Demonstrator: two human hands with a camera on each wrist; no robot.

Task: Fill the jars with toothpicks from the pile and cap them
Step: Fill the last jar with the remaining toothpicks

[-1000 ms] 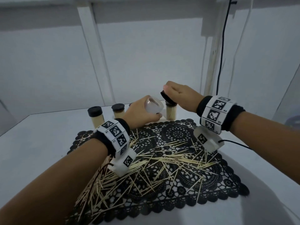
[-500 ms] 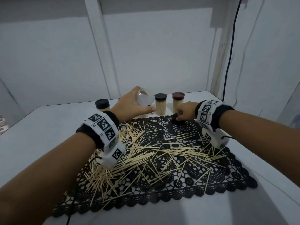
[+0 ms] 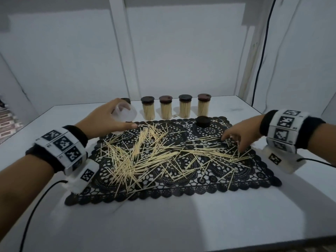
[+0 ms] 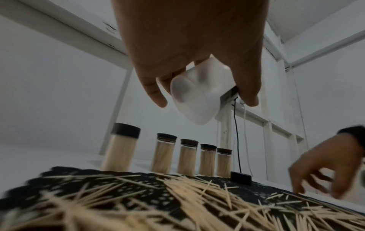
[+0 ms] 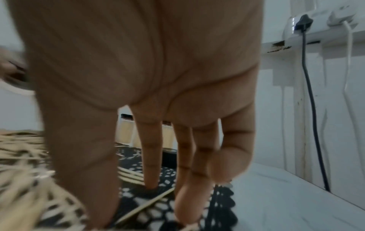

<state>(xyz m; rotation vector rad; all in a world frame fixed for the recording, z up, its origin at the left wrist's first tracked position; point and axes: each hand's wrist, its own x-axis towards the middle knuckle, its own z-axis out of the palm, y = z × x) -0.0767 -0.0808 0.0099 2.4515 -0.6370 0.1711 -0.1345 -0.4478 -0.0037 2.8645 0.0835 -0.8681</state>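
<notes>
white-walled recording booth (image 3: pixel 181 51), marker wristbands (image 3: pixel 61 142)

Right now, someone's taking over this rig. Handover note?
Left hand grips an empty clear jar, tilted above the mat's far left corner.
Right hand is open, fingertips down among the toothpicks at the mat's right side.
Loose cap sits on the mat's far edge.
Done: five filled, capped jars in the back row.
Left: fill the held jar, cap it.
</notes>
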